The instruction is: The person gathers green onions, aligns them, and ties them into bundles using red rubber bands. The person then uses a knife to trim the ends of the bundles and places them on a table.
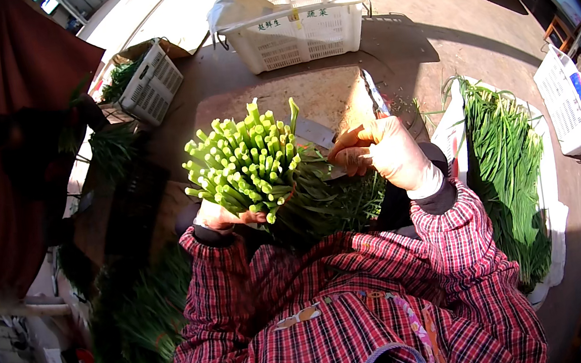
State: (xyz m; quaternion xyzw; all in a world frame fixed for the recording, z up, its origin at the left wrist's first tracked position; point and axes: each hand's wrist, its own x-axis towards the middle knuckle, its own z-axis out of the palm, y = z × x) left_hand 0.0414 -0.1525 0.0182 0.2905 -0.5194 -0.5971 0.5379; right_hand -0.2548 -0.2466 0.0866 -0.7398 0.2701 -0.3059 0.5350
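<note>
My left hand (231, 214) is closed around a thick bunch of green leafy-vegetable stalks (246, 160), their pale cut ends turned up towards me. Dark green leaves (320, 199) trail from the bunch to the right, over my lap. A reddish band shows at the lower right side of the stalks. Just right of the bunch is my right hand (377, 153), which seems to wear a thin pale glove. Its fingers are curled with the tips close together; whether something thin is between them is unclear. Beyond the stalks, a flat grey piece (311, 130), perhaps a blade, lies partly hidden.
A worn board (279, 92) lies ahead, before a white plastic crate (298, 34) bearing writing. Long green leaves (506, 169) lie on white sheeting at right, near another crate (569, 100). At left are a crate of greens (151, 84), banded bunches (145, 333) and a person (38, 143) in shadow.
</note>
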